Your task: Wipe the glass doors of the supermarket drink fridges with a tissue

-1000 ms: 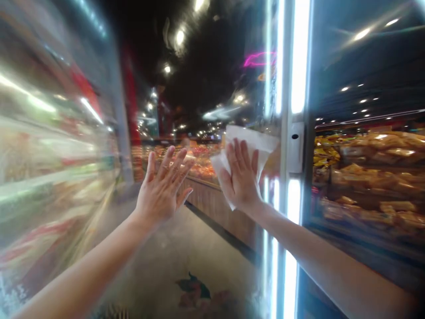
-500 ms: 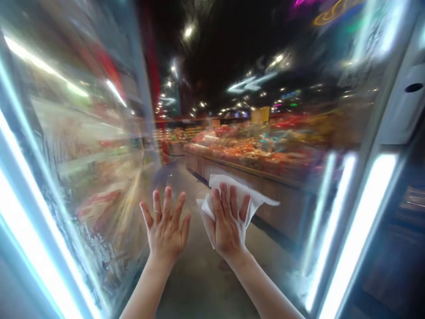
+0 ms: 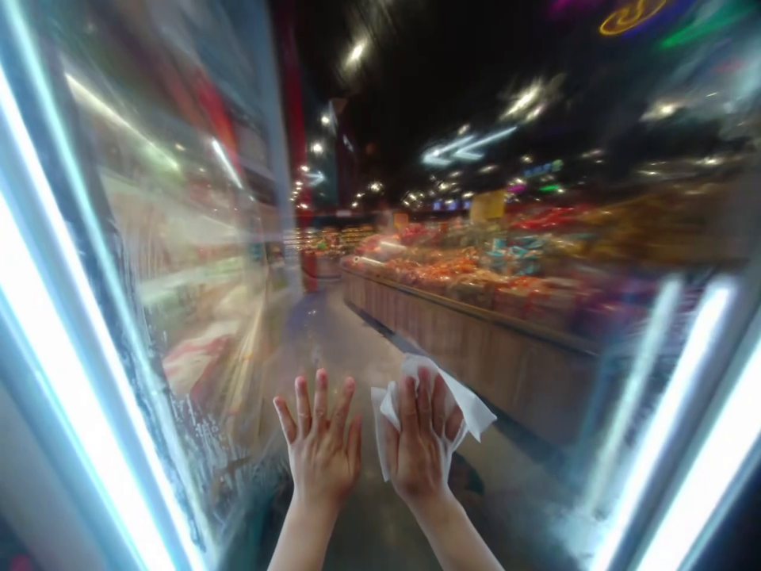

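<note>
My left hand point(image 3: 324, 452) is open, fingers spread and palm forward, flat against what looks like a clear glass pane point(image 3: 205, 432). Nothing is in it. To its right, my right hand point(image 3: 419, 456) presses a thin white wipe point(image 3: 476, 408) against the same pane. Its fingers are stretched out over the wipe, and a loose corner sticks out to the right. The part of the wipe under the palm is hidden. Frosty or wet smears mark the glass at the lower left.
Bright light tubes point(image 3: 77, 341) run down the left side, with more tubes point(image 3: 683, 428) on the right. Through the glass, blurred, show a long wood-sided display counter point(image 3: 476, 333) with colourful goods, an aisle floor point(image 3: 333, 333) and ceiling lights.
Both hands have moved lower and slightly right in view, the right one carrying the wipe down with it. The view has shifted, and the background sits further right.
</note>
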The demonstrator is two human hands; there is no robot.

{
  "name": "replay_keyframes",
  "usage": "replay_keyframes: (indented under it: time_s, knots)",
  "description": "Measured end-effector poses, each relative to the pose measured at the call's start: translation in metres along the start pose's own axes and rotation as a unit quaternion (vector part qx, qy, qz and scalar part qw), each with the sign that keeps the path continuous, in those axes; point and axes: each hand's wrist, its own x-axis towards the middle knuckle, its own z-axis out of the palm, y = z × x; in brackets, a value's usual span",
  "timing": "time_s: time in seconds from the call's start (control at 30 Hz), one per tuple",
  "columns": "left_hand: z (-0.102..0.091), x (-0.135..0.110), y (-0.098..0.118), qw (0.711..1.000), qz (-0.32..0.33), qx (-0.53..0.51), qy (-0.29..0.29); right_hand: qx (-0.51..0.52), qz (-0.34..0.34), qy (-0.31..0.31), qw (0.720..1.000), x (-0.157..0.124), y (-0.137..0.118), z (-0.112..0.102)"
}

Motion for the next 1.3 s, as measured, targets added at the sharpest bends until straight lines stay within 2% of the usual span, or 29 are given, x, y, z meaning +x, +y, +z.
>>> replay_keyframes:
  time_s: [0.1,0.17,0.3,0.37,0.57,0.67,0.77,0.97,1.17,1.3]
  knots:
    - [0.0,-0.004,-0.001,1.0,0.0,-0.004,-0.006,0.01,0.0,-0.006,1.0,0.019,-0.007,-0.001]
    - [-0.002,-0.008,-0.004,1.0,-0.012,-0.01,-0.013,0.022,-0.003,-0.017,1.0,0.021,-0.009,0.0]
    - [-0.004,-0.021,-0.015,0.998,-0.055,-0.013,-0.003,0.015,-0.016,-0.026,0.999,-0.012,-0.013,0.007]
    - [-0.004,-0.026,-0.02,0.998,-0.059,-0.014,0.003,0.003,-0.008,-0.023,1.0,-0.02,-0.02,0.012]
    - [-0.003,-0.028,-0.024,0.999,-0.046,0.003,0.016,0.033,-0.006,-0.023,0.999,0.016,-0.043,0.011]
    - [-0.003,-0.029,-0.026,0.999,-0.029,0.01,0.014,0.043,-0.015,-0.022,0.999,-0.001,-0.042,0.013]
    - [-0.003,-0.03,-0.027,1.0,-0.025,0.012,0.012,0.042,0.004,-0.019,0.999,-0.019,-0.042,0.017]
    - [-0.004,-0.033,-0.029,1.0,-0.022,0.009,0.016,0.052,0.011,-0.02,0.998,0.009,-0.054,0.013]
    - [-0.005,-0.034,-0.025,0.999,-0.053,0.0,0.004,0.027,-0.009,-0.031,0.999,-0.02,-0.031,0.007]
    - [-0.006,-0.029,-0.001,0.996,-0.085,-0.029,0.004,0.029,-0.006,-0.004,1.0,0.008,-0.009,-0.004]
